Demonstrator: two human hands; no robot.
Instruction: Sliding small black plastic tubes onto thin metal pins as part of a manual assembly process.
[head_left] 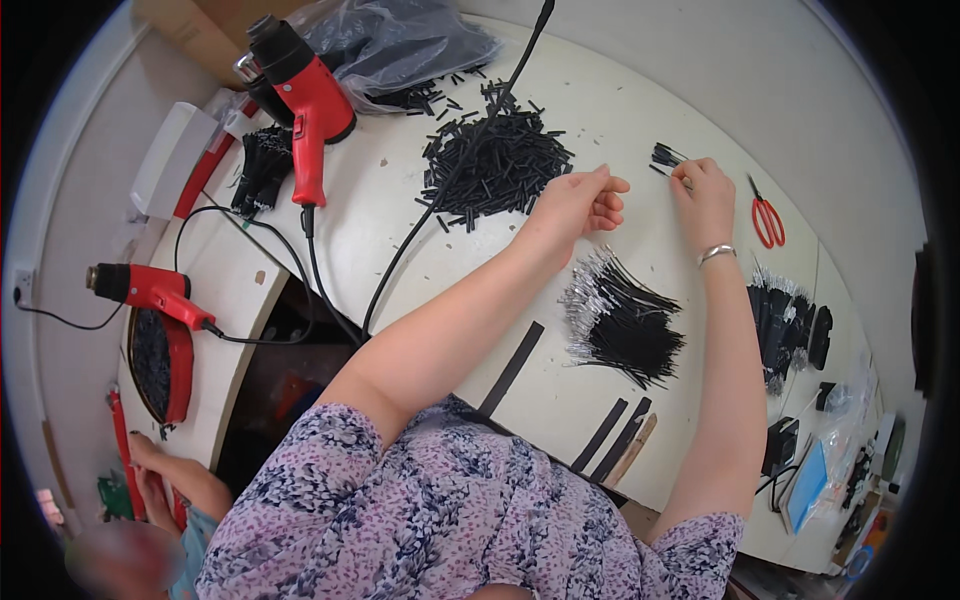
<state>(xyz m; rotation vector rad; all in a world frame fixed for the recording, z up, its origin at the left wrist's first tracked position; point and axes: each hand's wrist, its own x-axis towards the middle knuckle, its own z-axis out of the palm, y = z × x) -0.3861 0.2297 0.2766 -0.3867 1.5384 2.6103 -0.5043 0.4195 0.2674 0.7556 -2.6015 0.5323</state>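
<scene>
My left hand [585, 205] is held over the white table with its fingers curled. Whether something is inside it is hidden. Right of it, my right hand [706, 195] pinches at the end of a thin black wire piece, mostly covered by the fingers. A few short black sleeved wires [666, 155] lie just beyond those fingertips. Left of my left hand is a large heap of short black tubes [500, 160]. Between my forearms lies a fanned bundle of black wires [635, 325] with silvery ends.
Red-handled scissors [768, 220] and more wire bundles [780, 320] lie to the right. Two red heat guns [318, 125] stand at the left; a black cable [440, 195] crosses the view. Dark strips [512, 370] lie near the front edge. Another person's arm [185, 475] shows lower left.
</scene>
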